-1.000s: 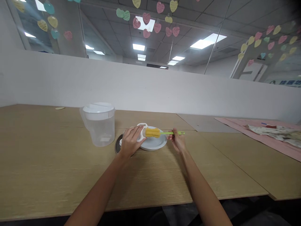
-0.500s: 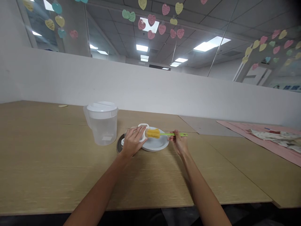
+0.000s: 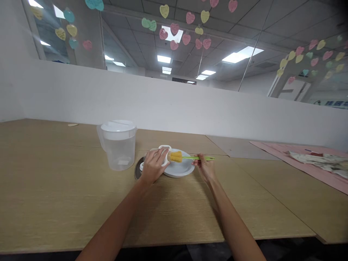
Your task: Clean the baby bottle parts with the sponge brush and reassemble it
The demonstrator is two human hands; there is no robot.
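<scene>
My left hand [image 3: 155, 166] is closed round a bottle with white side handles [image 3: 165, 147], held on its side with the mouth to the right; the hand covers most of its body. In my right hand [image 3: 204, 167] is the thin green handle of a bottle brush [image 3: 176, 156]. The brush's yellow sponge head is partly inside the bottle mouth. Beneath them a white dish [image 3: 181, 169] sits on the table. A dark grey round item [image 3: 137, 170] lies left of the dish, partly hidden by my left hand, with a small white piece [image 3: 141, 166] beside it.
A clear lidded pitcher [image 3: 120, 150] stands to the left on the wooden table [image 3: 67, 195]. At the far right a pink cloth [image 3: 272, 149] carries a patterned fabric [image 3: 320, 162]. A white wall [image 3: 163, 105] runs behind the table.
The brush has moved left with my right hand, so less of the yellow head shows outside the bottle. My left hand and the bottle stay nearly in place.
</scene>
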